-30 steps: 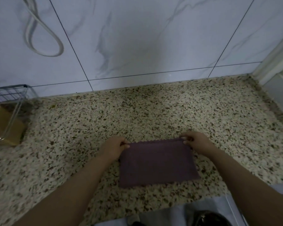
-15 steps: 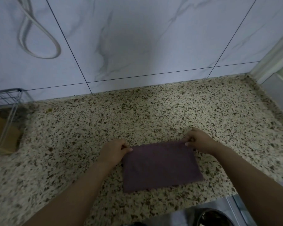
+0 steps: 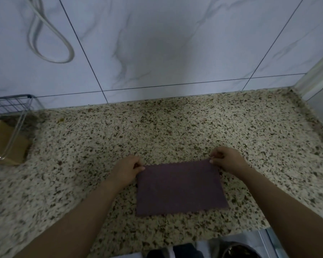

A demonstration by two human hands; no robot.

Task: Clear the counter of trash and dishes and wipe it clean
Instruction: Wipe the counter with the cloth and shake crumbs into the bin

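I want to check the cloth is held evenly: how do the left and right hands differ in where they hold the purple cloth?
The left hand pinches the far-left corner of the flat purple rectangular cloth; the right hand pinches the far-right corner. The right hand sits farther from the person than the left hand, so the cloth's far edge slants. Both hands keep a pinching grip with curled fingers, and the cloth lies flat on the speckled stone counter.

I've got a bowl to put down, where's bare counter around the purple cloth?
Bare counter lies between the purple cloth and the tiled wall, and on to the right corner. The far left is crowded by a wire rack and cardboard box.
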